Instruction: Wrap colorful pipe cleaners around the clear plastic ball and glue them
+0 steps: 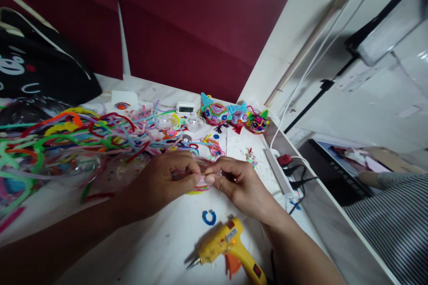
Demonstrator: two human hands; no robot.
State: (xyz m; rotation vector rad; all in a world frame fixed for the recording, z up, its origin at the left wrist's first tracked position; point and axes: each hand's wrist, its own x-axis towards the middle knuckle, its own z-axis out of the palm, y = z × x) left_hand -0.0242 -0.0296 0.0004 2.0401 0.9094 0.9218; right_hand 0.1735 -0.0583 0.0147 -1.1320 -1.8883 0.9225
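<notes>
My left hand (167, 178) and my right hand (236, 182) meet over the white table, their thumbs and forefingers pinched close together. Between the fingertips shows a pink pipe cleaner (202, 181), mostly covered by the fingers. Just under them is a rounded piece with coloured strips, its yellow edge (197, 192) peeking out; the hands hide the rest. A curled blue pipe cleaner (209, 217) lies nearer to me. Below my right hand, a yellow glue gun (224, 242) rests on its side, nozzle pointing left, a small light glowing on it.
Tangled pipe cleaners (76, 138) cover the left. Several decorated animal-head ornaments (216, 113) stand at the back beside a small digital clock (185, 108). A power strip (281, 171) with plugs lines the right edge. Beyond it is a person's striped sleeve (397, 180). A black bag (43, 67) sits back left.
</notes>
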